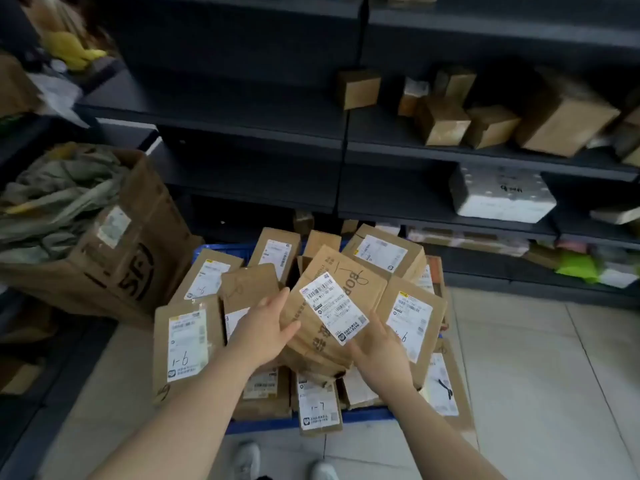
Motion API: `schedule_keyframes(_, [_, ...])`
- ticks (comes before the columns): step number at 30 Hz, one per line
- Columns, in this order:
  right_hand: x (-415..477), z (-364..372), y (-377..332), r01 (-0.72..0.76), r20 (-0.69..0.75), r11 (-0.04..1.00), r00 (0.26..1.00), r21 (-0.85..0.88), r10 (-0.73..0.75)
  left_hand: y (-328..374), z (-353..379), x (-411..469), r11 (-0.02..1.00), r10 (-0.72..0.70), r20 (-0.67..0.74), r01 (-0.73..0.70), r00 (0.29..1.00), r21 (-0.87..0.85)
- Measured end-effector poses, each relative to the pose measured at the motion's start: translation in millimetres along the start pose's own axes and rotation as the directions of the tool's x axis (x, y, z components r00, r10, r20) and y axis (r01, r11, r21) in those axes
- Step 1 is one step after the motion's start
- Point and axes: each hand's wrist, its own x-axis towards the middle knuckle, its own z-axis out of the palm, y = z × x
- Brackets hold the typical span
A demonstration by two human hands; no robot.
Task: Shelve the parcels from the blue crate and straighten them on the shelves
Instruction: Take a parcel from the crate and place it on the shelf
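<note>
A blue crate [221, 251] on the floor is heaped with several brown cardboard parcels bearing white labels. I hold one flat brown parcel [322, 337] with a white barcode label above the heap. My left hand [264, 324] grips its left edge and my right hand [375, 351] supports its lower right corner. Dark grey shelves [433, 152] stand behind the crate. The right-hand shelf carries several small brown boxes [445, 124] lying askew.
A large open carton [114, 244] stuffed with grey-green packing stands left of the crate. A white foam box [502, 195] sits on a lower right shelf. The left shelf bays [225, 109] are bare. My shoes [247, 459] show at the bottom on pale floor tiles.
</note>
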Motion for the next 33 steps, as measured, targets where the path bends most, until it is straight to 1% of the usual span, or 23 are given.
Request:
schedule_keyframes(4, [4, 23, 1, -0.059, 0.013, 0.998, 0.998, -0.028, 0.060, -10, 9, 18, 0.996, -0.011, 0.156, 0.025, 0.988, -0.088])
schedule_keyframes(6, [2, 33, -1, -0.097, 0.009, 0.995, 0.995, -0.011, 0.097, -12, 15, 22, 0.986, -0.007, 0.186, 0.039, 0.982, -0.164])
schedule_keyframes(11, [-3, 36, -8, -0.122, -0.015, 0.991, 0.992, 0.061, 0.123, -13, 15, 23, 0.964, -0.007, 0.163, 0.050, 0.987, -0.261])
schedule_keyframes(16, [-14, 23, -22, -0.055, -0.021, 0.983, 0.998, 0.176, 0.060, -10, 3, 0, 0.931, 0.000, 0.091, 0.033, 0.996, -0.364])
schedule_keyframes(18, [-20, 12, -30, -0.001, -0.028, 0.982, 1.000, 0.186, 0.006, -7, -5, -15, 0.908, -0.010, 0.043, 0.027, 0.999, -0.418])
schedule_keyframes(22, [-30, -17, -54, 0.160, -0.034, 0.971, 0.987, 0.176, -0.156, -1, -26, -53, 0.865, -0.048, -0.072, 0.006, 0.996, -0.501])
schedule_keyframes(24, [-34, -32, -75, 0.254, -0.016, 0.953, 0.967, 0.165, -0.255, -4, -37, -71, 0.837, -0.092, -0.140, 0.001, 0.986, -0.547])
schedule_keyframes(26, [-38, -42, -100, 0.351, 0.009, 0.926, 0.935, 0.139, -0.355, -12, -50, -91, 0.787, -0.153, -0.192, 0.002, 0.969, -0.617])
schedule_keyframes(29, [-46, -48, -144, 0.463, 0.075, 0.878, 0.878, 0.119, -0.473, -32, -70, -125, 0.721, -0.252, -0.284, -0.016, 0.925, -0.693])
schedule_keyframes(31, [-55, -44, -175, 0.532, 0.135, 0.842, 0.831, 0.092, -0.540, -47, -85, -153, 0.715, -0.311, -0.355, -0.029, 0.881, -0.699])
schedule_keyframes(33, [-69, -34, -206, 0.603, 0.192, 0.794, 0.772, 0.082, -0.606, -64, -101, -186, 0.716, -0.387, -0.415, -0.015, 0.824, -0.698])
